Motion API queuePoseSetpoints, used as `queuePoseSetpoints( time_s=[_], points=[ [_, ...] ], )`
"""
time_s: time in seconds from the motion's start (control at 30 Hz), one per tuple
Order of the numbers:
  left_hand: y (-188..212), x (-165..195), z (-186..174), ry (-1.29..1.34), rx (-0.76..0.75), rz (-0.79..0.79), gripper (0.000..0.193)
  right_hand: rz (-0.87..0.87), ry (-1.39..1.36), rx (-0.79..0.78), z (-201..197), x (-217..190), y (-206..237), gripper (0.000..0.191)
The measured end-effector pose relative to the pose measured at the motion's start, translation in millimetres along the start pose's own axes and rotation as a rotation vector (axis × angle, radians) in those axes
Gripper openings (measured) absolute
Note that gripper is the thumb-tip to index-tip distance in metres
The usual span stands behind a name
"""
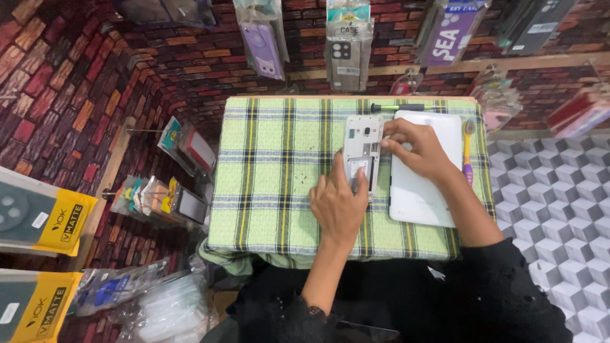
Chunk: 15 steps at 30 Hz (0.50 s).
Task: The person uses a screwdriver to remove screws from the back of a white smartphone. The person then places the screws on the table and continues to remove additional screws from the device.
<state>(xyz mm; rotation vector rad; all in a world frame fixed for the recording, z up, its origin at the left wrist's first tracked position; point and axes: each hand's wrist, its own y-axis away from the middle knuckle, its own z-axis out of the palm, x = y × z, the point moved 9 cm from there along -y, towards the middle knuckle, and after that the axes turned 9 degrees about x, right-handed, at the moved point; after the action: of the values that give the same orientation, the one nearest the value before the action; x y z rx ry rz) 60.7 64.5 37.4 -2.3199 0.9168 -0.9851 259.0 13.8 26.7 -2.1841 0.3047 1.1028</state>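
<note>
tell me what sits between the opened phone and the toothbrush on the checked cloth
In the head view, a white tablet lies between the opened phone and the toothbrush, with the right hand resting across its upper part.

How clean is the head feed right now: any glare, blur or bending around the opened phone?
Head view: even, soft light, no harsh shadows; opened white phone sharp under left hand and right hand; mild sheen on the white tablet; wide-angle bending curves the brick-patterned walls at the edges.

Green plaid cloth (pixel 279 165); white tablet (pixel 422 190).
</note>
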Motion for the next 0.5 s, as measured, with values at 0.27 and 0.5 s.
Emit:
queuePoseSetpoints(
  time_s=[0.27, 0.5],
  points=[
    [-6, -6, -6, -0.220, 0.021, -0.011, 0.049, -0.200, 0.418, 0.364, -28, -38, 4, 0.019],
    [-12, -40, -20, -0.025, 0.100, -0.074, 0.026, -0.195, 0.710, 0.364, -24, -25, -9, 0.047]
  ],
)
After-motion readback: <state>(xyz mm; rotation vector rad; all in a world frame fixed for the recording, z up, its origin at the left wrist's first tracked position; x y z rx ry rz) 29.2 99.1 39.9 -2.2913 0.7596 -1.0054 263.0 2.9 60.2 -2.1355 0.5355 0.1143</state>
